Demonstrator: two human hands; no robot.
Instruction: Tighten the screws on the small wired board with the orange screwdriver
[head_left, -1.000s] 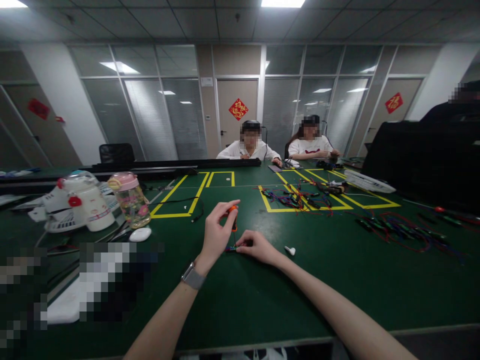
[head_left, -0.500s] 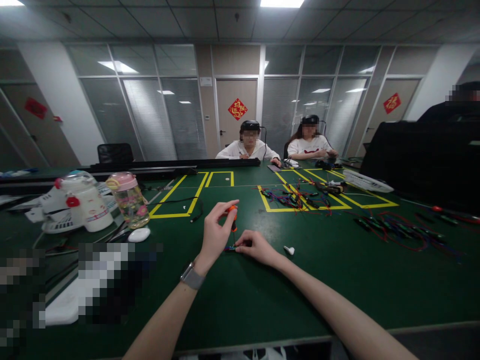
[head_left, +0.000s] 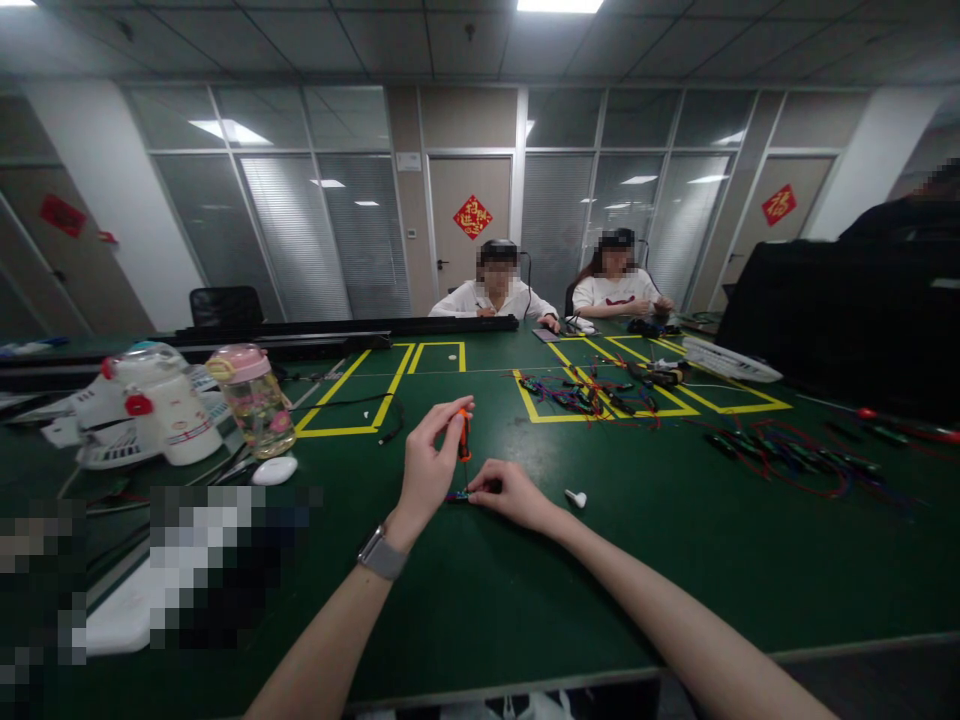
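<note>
My left hand (head_left: 433,455) grips an orange and black screwdriver (head_left: 464,437) by its handle, fingers closed near the top. The screwdriver stands almost upright, its thin shaft reaching down to a small circuit board (head_left: 457,496) on the green table (head_left: 525,600). Low beside it, my right hand (head_left: 510,490) pinches the right end of that board between thumb and fingers. Part of the board is hidden by my fingertips, and the exact spot the tip touches is too small to make out. A white earbud (head_left: 576,498) lies just right of my right hand.
A pink-lidded bottle (head_left: 251,400), a white bottle (head_left: 176,405) and a white earbud case (head_left: 274,471) stand on the left. Tangled wires with boards (head_left: 577,393) lie ahead, more wired boards (head_left: 802,455) to the right. Two people sit across the table.
The screwdriver handle has turned or shifted slightly in my left hand's fingers, showing more of its side. My right hand stays on the board. The whole view has shifted a little.
</note>
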